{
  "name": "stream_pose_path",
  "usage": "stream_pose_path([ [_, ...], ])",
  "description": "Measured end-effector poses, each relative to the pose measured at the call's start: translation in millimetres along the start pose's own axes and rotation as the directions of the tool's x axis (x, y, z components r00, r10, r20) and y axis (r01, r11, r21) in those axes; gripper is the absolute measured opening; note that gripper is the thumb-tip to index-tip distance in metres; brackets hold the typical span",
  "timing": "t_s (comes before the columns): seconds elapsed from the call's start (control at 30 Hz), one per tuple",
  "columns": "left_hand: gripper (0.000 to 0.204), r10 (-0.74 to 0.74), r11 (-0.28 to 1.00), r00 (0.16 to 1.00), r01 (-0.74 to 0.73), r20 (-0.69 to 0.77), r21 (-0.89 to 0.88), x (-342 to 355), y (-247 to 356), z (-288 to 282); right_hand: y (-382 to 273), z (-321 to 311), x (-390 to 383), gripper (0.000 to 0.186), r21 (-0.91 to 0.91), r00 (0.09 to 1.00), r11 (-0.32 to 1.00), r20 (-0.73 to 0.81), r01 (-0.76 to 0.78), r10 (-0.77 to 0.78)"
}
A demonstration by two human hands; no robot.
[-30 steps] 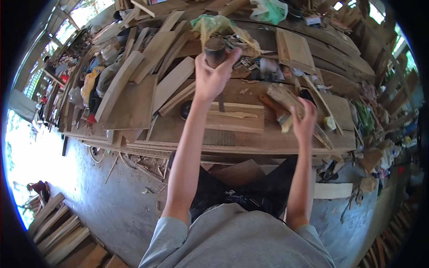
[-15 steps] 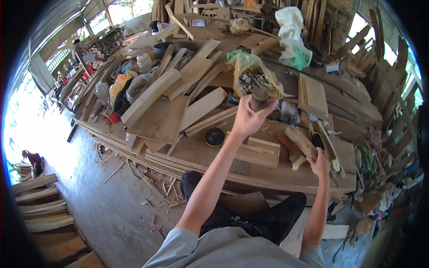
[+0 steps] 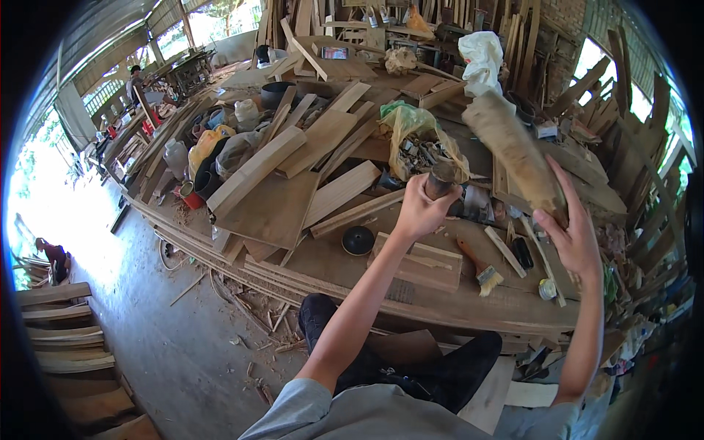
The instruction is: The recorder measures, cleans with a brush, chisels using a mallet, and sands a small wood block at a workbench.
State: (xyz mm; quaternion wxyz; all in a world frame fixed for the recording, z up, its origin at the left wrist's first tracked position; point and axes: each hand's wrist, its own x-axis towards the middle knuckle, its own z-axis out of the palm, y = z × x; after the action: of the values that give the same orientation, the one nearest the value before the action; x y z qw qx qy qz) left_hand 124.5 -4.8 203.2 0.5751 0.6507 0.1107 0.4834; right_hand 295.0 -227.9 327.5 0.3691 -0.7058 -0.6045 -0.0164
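Note:
My left hand (image 3: 422,209) grips a dark, round-topped tool handle (image 3: 444,178), upright above a light wooden block (image 3: 433,275) with a strip along it; the tool's lower end is hidden by my hand and arm. My right hand (image 3: 568,227) is closed round one end of a rough, worn wooden club (image 3: 513,147), raised at a slant and blurred along its length. Below and between my hands lie a paintbrush (image 3: 477,264), a thin pale stick (image 3: 504,251) and a black object (image 3: 522,253). A black disc (image 3: 358,240) lies left of the block.
The worktop (image 3: 396,308) is piled with boards (image 3: 319,139), a yellow-green plastic bag of small pieces (image 3: 411,125), a red can (image 3: 189,194) and jugs. A white bag (image 3: 480,62) stands behind. A co-worker (image 3: 136,84) is at far left. Planks (image 3: 59,337) are stacked on the floor.
My right hand has taken the rough club off the worktop and swung it up to the right. My left hand still holds the handle. The view has tilted up since a second ago.

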Motion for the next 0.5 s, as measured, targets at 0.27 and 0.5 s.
stream_pose_path([
  [0.27, 0.026, 0.027, 1.000, 0.999, -0.027, 0.033, -0.012, -0.1, -7.6, 11.5, -42.2, 6.3, 26.3, 0.079, 0.245, 0.999, 0.969, -0.025, 0.040, -0.035],
  [0.5, 0.027, -0.034, 0.998, 0.997, 0.037, 0.063, -0.042, -1.6, -0.7, 8.9, -43.1, 12.9, 31.5, 0.075, -0.108, 0.954, 0.994, 0.300, 0.008, 0.025],
])
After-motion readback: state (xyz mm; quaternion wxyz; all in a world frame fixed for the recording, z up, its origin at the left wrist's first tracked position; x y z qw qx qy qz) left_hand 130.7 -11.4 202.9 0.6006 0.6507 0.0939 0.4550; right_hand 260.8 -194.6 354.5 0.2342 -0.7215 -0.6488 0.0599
